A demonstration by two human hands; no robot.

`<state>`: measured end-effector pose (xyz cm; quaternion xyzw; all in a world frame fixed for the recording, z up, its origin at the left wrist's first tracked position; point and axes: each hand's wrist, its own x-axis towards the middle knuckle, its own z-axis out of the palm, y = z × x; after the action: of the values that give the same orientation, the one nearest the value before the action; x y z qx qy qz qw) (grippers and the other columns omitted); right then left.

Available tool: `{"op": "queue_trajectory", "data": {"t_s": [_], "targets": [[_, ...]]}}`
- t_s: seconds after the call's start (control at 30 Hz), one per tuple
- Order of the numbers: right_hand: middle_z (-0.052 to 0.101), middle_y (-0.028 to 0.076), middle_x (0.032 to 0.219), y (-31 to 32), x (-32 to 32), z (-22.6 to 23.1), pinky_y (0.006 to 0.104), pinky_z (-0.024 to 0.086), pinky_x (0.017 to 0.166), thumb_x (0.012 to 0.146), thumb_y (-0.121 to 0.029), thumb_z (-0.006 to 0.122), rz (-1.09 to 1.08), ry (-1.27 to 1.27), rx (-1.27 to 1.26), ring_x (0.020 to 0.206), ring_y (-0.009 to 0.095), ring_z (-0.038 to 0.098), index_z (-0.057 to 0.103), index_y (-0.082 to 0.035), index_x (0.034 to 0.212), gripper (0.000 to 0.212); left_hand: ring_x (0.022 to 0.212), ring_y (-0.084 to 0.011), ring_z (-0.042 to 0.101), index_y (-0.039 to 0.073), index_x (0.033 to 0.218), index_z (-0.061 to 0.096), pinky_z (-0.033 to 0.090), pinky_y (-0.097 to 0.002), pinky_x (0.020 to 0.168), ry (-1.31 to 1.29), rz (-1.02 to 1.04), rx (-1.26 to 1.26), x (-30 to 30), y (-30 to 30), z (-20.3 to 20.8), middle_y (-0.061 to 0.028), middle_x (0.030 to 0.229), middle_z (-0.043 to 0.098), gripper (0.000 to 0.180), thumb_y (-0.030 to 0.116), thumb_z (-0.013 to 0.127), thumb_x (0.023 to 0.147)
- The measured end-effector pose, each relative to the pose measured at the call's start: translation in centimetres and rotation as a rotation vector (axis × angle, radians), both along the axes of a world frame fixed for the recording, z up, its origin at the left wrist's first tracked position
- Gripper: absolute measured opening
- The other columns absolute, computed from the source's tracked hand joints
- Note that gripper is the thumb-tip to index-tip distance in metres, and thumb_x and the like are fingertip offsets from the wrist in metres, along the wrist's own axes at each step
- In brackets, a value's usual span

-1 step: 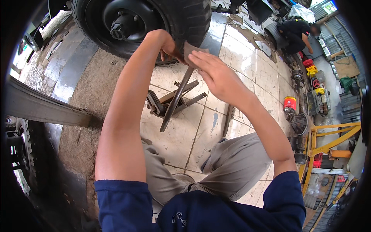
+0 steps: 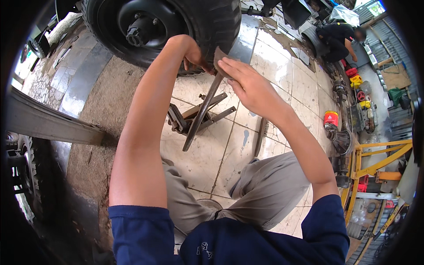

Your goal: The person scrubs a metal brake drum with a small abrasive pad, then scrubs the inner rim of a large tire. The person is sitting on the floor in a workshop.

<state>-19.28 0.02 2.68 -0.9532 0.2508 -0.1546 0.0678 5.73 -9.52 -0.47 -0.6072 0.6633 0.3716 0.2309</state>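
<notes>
A long metal rod (image 2: 204,112) slants from between my hands toward my knees. My left hand (image 2: 193,55) is bent over at the wrist beside the tyre and closed at the rod's upper end, its fingers partly hidden. A brown sheet that looks like sandpaper (image 2: 219,57) is folded against the rod's upper part. My right hand (image 2: 247,81) presses this sheet under its straight fingers, thumb pointing along the rod. Beneath the rod, a metal jack-like frame with hinged arms (image 2: 179,119) lies on the tiles.
A large black wheel (image 2: 163,26) stands just beyond my hands. A grey metal beam (image 2: 53,117) rises at left. Another metal bar (image 2: 260,137) lies by my right knee. At right are a red can (image 2: 331,118), a yellow frame (image 2: 353,176) and a crouching person (image 2: 338,39).
My right hand has shifted slightly up and to the right. The brown sheet's top edge now stands higher. My left hand and the rod are almost still.
</notes>
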Motion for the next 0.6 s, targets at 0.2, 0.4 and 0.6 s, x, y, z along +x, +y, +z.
{"op": "queue_trajectory", "data": {"t_s": [0.2, 0.4, 0.6], "targets": [[0.055, 0.015, 0.148, -2.4, 0.2, -0.6, 0.0455, 0.045, 0.113, 0.094, -0.005, 0.063, -0.032, -0.053, 0.011, 0.131, 0.037, 0.053, 0.054, -0.016, 0.150, 0.058, 0.134, -0.0240, 0.059, 0.020, 0.157, 0.044, 0.046, -0.0472, 0.114, -0.017, 0.023, -0.012, -0.2, 0.0, 1.1, -0.0061, 0.157, 0.051, 0.083, 0.070, 0.061, 0.092], [0.061, 0.009, 0.129, -1.2, 0.7, -0.2, 0.0435, 0.049, 0.106, 0.090, -0.005, 0.067, -0.013, -0.026, -0.178, 0.117, 0.030, 0.058, 0.059, -0.022, 0.146, 0.059, 0.134, -0.0222, 0.059, 0.015, 0.155, 0.045, 0.047, -0.0468, 0.113, -0.012, 0.016, -0.011, 0.1, 0.2, 1.0, -0.0064, 0.154, 0.054, 0.077, 0.065, 0.056, 0.097], [0.060, 0.010, 0.130, -0.5, 1.1, 0.3, 0.0446, 0.046, 0.110, 0.090, -0.003, 0.063, -0.046, 0.000, -0.102, 0.120, 0.031, 0.059, 0.059, -0.018, 0.146, 0.058, 0.130, -0.0211, 0.062, 0.016, 0.152, 0.049, 0.051, -0.0449, 0.107, -0.065, -0.035, -0.075, -0.7, 0.8, 2.0, -0.0041, 0.154, 0.056, 0.059, 0.050, 0.045, 0.104]]}}
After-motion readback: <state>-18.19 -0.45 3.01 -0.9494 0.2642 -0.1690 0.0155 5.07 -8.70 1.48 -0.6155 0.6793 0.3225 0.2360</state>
